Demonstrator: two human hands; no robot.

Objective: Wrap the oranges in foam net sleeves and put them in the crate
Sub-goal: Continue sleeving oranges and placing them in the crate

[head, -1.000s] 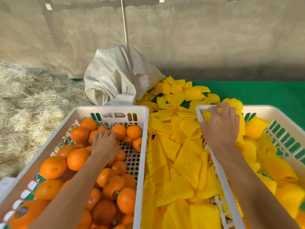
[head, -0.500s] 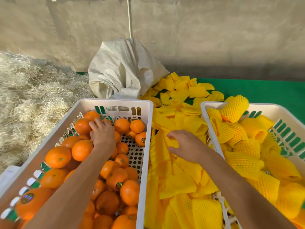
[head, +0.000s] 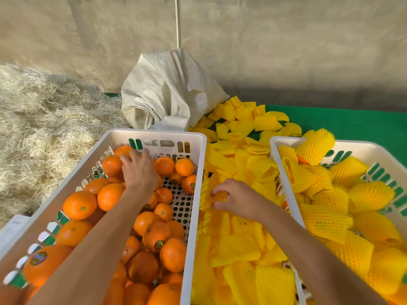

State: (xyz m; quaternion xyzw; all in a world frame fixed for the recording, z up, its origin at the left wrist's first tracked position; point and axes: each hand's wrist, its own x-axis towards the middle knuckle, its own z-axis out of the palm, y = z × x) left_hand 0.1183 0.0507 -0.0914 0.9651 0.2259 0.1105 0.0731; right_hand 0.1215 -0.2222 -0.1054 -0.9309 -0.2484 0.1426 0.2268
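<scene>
A white crate [head: 193,194] on the left holds several bare oranges [head: 79,204]. My left hand [head: 138,170] reaches into its far end, palm down and fingers spread over the oranges there; whether it grips one is hidden. Between the crates lies a heap of flat yellow foam net sleeves [head: 237,245]. My right hand [head: 237,198] rests on this heap, its fingers pinching one sleeve [head: 220,195]. A second white crate [head: 284,172] on the right holds several oranges wrapped in yellow sleeves [head: 372,194].
A crumpled white woven sack [head: 167,93] leans against the concrete wall behind the crates. Dry straw [head: 39,128] is piled at the left. Green cloth [head: 352,122] covers the surface at the back right.
My right hand left the right crate, came down onto the sleeve heap and closed its fingers on a sleeve. My left hand slid further towards the far end of the orange crate.
</scene>
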